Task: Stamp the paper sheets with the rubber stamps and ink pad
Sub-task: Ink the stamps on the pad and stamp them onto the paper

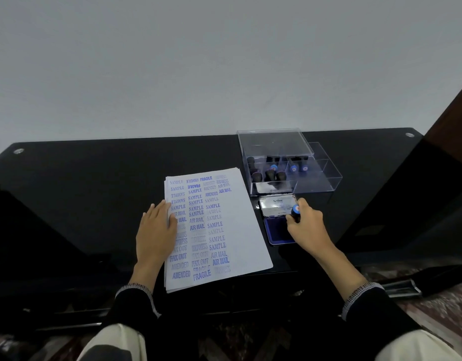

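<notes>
The top paper sheet [219, 230] of the stack on the black desk [94, 178] is well along: its left and middle columns are crowded with blue imprints, while the strip nearest the ink pad [276, 230] remains bare. The left hand [157, 227] lies flat on the sheet's far edge from the pad. The right hand [306, 227] has its grip closed around a rubber stamp [295, 212] over the pad, apparently inking. More stamps wait in the clear box [289, 165] behind the pad.

My left hand [157, 231] lies flat, palm down, fingers straight and close together, pointing away from me. My right hand [306, 227] reaches forward on an extended arm, fingers curled in a grip. Both forearms wear dark sleeves [132, 303].
</notes>
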`<state>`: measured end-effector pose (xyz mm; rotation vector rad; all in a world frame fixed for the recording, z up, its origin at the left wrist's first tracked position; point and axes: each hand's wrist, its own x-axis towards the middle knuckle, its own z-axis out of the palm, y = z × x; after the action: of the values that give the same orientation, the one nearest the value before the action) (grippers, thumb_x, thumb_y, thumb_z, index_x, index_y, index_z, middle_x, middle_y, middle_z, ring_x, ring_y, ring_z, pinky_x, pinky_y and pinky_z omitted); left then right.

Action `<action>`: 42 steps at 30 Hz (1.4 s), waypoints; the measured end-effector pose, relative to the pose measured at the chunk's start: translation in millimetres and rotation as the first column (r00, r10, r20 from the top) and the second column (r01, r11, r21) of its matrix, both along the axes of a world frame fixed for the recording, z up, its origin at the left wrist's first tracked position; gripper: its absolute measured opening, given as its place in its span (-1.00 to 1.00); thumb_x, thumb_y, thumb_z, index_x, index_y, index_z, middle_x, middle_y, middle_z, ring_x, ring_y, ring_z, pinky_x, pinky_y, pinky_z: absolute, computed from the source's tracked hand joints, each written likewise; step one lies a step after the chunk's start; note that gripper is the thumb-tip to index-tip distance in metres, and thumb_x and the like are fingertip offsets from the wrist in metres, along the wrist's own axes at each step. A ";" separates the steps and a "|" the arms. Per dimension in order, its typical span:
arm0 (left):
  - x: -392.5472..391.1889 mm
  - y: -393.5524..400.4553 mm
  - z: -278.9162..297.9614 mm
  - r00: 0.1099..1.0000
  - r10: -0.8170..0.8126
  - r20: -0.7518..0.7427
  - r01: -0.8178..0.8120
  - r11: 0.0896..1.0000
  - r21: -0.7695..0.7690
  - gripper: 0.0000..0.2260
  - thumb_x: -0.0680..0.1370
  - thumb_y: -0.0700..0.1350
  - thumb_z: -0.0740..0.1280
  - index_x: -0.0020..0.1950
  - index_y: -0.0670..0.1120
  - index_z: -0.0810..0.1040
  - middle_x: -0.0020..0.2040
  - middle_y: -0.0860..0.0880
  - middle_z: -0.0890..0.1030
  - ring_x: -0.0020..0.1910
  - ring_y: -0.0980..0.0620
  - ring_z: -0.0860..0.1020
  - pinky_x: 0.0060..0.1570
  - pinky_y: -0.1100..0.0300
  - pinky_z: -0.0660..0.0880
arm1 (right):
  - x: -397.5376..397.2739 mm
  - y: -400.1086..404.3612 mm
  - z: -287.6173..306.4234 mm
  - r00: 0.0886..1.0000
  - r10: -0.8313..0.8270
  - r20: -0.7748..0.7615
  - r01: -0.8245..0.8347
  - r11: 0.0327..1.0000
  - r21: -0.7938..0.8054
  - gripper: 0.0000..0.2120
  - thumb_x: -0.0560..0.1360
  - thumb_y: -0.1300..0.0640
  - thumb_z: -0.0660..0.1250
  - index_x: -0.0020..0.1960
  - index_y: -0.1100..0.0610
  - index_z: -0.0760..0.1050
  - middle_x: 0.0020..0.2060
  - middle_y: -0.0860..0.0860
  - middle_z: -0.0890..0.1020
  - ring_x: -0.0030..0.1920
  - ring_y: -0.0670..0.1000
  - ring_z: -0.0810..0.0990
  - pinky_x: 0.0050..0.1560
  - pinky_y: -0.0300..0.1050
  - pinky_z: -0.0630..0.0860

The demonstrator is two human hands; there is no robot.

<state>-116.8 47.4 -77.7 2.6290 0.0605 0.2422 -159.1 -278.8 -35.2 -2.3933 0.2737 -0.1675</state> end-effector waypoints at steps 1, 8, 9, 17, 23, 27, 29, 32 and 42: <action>-0.1 -0.1 0.4 1.000 0.000 0.000 0.000 1.000 0.002 -0.60 0.67 -0.04 0.13 0.50 -0.12 0.31 0.51 -0.04 0.32 0.54 -0.03 0.16 0.51 0.03 0.03 | 2.1 -1.1 0.8 1.000 0.006 -0.020 -0.006 1.000 -0.002 -0.87 0.51 0.30 0.27 -0.07 0.21 0.30 -0.20 0.18 0.54 -0.33 0.05 0.47 -0.38 -0.13 0.38; -1.0 0.6 -0.3 1.000 -0.001 0.003 0.001 1.000 -0.002 -0.60 0.67 -0.05 0.13 0.50 -0.12 0.31 0.51 -0.04 0.31 0.54 -0.03 0.16 0.52 0.03 0.02 | 5.2 5.4 5.4 0.997 0.010 -0.072 -0.021 0.988 -0.152 -0.83 0.50 0.27 0.27 0.03 0.19 0.30 -0.21 0.13 0.50 -0.29 0.12 0.52 -0.31 0.01 0.49; -1.0 0.2 -0.2 1.000 -0.002 0.004 0.002 1.000 -0.002 -0.60 0.67 -0.05 0.13 0.50 -0.12 0.31 0.51 -0.04 0.31 0.54 -0.03 0.16 0.52 0.03 0.02 | 2.5 6.8 3.3 0.999 0.011 -0.036 -0.017 0.986 -0.168 -0.83 0.50 0.27 0.27 0.03 0.19 0.30 -0.21 0.13 0.52 -0.28 0.12 0.54 -0.30 0.03 0.52; -1.0 -0.6 0.3 1.000 0.004 0.002 -0.004 1.000 0.003 -0.60 0.67 -0.05 0.13 0.50 -0.12 0.31 0.51 -0.04 0.31 0.54 -0.02 0.15 0.51 0.03 0.02 | -1.8 -0.9 -2.7 1.000 0.025 0.010 -0.025 0.999 -0.042 -0.83 0.51 0.30 0.29 -0.05 0.16 0.29 -0.13 0.14 0.57 -0.21 0.12 0.58 -0.25 0.00 0.53; -0.3 -0.3 0.4 1.000 0.000 0.002 0.000 1.000 0.011 -0.59 0.66 -0.05 0.14 0.50 -0.13 0.31 0.51 -0.05 0.32 0.54 -0.03 0.17 0.52 0.02 0.04 | 6.2 1.2 6.3 0.996 0.030 -0.087 -0.039 0.994 -0.102 -0.84 0.50 0.26 0.27 0.00 0.18 0.30 -0.19 0.13 0.53 -0.26 0.12 0.55 -0.28 0.05 0.54; -0.8 -0.5 0.3 1.000 0.000 0.003 0.000 1.000 0.007 -0.60 0.66 -0.05 0.14 0.49 -0.13 0.32 0.50 -0.05 0.32 0.54 -0.04 0.17 0.52 0.01 0.04 | -0.5 7.4 -0.1 1.000 0.029 0.002 -0.028 0.978 -0.206 -0.82 0.51 0.26 0.28 -0.04 0.16 0.25 -0.22 0.11 0.53 -0.30 0.09 0.52 -0.38 -0.09 0.40; -0.5 -0.3 0.0 1.000 0.002 0.003 -0.002 1.000 0.008 -0.59 0.66 -0.05 0.14 0.50 -0.13 0.32 0.51 -0.05 0.32 0.54 -0.04 0.17 0.52 0.01 0.04 | -3.9 4.9 -4.3 0.999 0.028 0.032 -0.023 0.991 -0.129 -0.82 0.51 0.28 0.28 -0.05 0.15 0.26 -0.18 0.11 0.54 -0.25 0.09 0.55 -0.36 -0.08 0.46; -0.1 -0.4 0.0 1.000 0.005 -0.002 -0.005 1.000 0.002 -0.59 0.66 -0.05 0.13 0.50 -0.12 0.31 0.51 -0.05 0.31 0.54 -0.03 0.16 0.52 0.01 0.04 | -3.7 -0.2 -5.3 0.999 0.027 0.028 -0.025 0.998 -0.049 -0.83 0.51 0.29 0.29 -0.03 0.16 0.29 -0.13 0.12 0.57 -0.21 0.10 0.58 -0.27 -0.01 0.55; 0.5 0.0 -1.4 1.000 0.007 0.007 -0.007 1.000 -0.003 -0.60 0.66 -0.05 0.14 0.49 -0.12 0.33 0.50 -0.05 0.33 0.54 -0.03 0.17 0.52 0.01 0.05 | 4.5 2.4 3.6 0.998 0.039 -0.055 -0.045 0.993 -0.108 -0.85 0.51 0.28 0.25 -0.03 0.16 0.27 -0.27 0.10 0.48 -0.36 0.08 0.47 -0.36 0.01 0.46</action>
<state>-116.4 47.4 -79.1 2.6257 0.0678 0.2533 -154.6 -276.4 -31.7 -2.5125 0.2445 -0.1023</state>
